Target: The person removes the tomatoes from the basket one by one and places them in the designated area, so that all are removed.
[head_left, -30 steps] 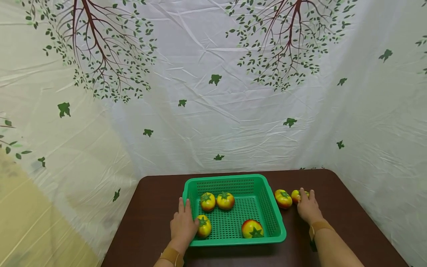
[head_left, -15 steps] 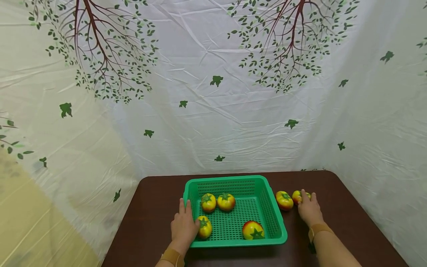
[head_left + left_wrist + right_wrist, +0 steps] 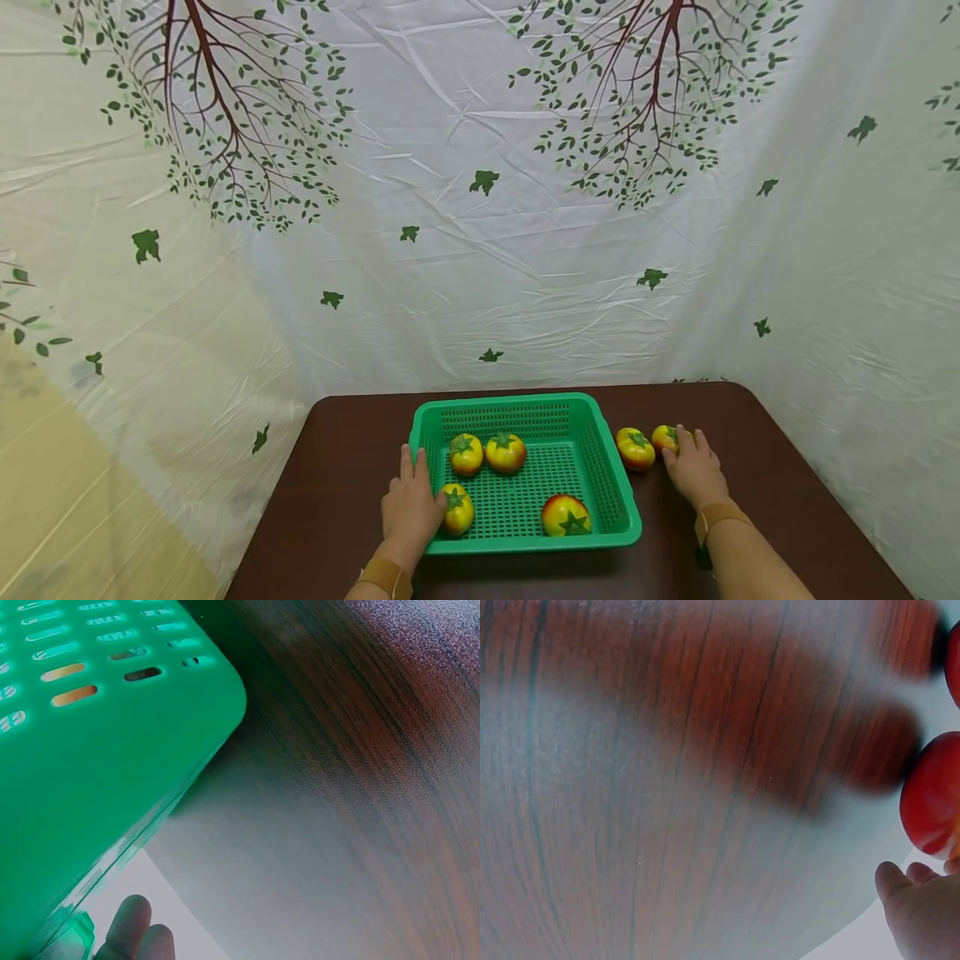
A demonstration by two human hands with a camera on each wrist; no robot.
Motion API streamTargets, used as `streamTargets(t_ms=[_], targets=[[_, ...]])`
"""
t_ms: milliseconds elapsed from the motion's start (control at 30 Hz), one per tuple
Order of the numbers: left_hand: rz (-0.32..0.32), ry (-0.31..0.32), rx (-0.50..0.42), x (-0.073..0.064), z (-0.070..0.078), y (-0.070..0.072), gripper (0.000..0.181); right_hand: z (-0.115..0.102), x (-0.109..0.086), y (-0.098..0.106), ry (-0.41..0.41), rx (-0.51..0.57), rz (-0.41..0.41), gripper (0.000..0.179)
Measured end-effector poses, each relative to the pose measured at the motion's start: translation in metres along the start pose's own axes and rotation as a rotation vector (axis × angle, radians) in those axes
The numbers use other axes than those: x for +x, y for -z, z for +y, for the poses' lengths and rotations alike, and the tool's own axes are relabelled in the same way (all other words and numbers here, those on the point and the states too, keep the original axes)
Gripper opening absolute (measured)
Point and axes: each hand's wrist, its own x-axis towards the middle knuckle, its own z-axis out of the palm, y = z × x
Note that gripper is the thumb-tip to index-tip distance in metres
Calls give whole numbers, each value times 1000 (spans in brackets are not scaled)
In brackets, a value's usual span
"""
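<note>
Yellow-red tomato (image 3: 663,437), right side under fingers of right hand (image 3: 694,473), pinch unclear; left hand (image 3: 409,510) at green basket (image 3: 532,544), fingers straight.

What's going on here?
A person is handling red-and-yellow fruit around a green basket on a dark table. The left hand rests at the basket's left rim. The right hand is at the outer fruit on the table; whether it has a firm grip isn't clear. The inner fruit sits between that one and the basket. Four fruits are in the basket.
</note>
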Motion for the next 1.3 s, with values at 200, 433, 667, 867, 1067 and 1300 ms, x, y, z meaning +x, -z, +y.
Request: streamTargets(t_ms=[200, 433, 667, 867, 1067, 1300], targets=[[2, -3, -1, -1, 1, 2, 79, -1, -1, 4, 22, -19, -3, 66], [5, -4, -3, -1, 1, 3, 79, -2, -1, 7, 37, -48, 3, 66], [11, -7, -4, -1, 0, 1, 79, -5, -1, 11, 38, -50, -10, 65], [15, -10, -6, -2, 0, 1, 79, -10, -2, 14, 28, -43, -20, 64], [17, -18, -11, -3, 0, 1, 79, -13, -4, 18, 37, -51, -18, 64], [13, -17, -12, -2, 0, 2, 80, -20, 1, 20, 85, -71, 67, 66]])
